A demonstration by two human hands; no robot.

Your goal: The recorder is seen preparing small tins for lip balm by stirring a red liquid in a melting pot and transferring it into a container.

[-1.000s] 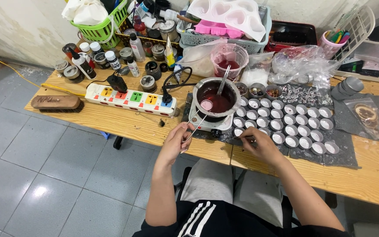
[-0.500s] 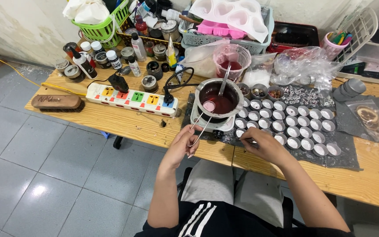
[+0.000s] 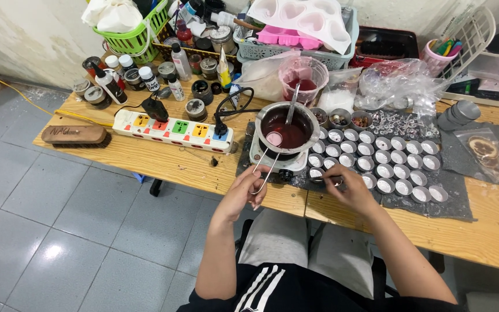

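Pot [image 3: 287, 130] of dark red liquid sits at twelve o'clock on a small burner [image 3: 275, 163]; left hand [image 3: 244, 193] is closed around its wire handle [image 3: 263, 170], likely springy, hot and spill-prone; right hand [image 3: 347, 190] pinches a light, thin tin cup [image 3: 335, 182] at one o'clock.

The left hand [image 3: 244, 193] grips a wire-handled ladle [image 3: 267, 164] reaching into a pot of dark red wax [image 3: 287, 130]. Right of it, the right hand [image 3: 350, 190] touches small round tins [image 3: 388, 164] on grey felt [image 3: 463, 199].
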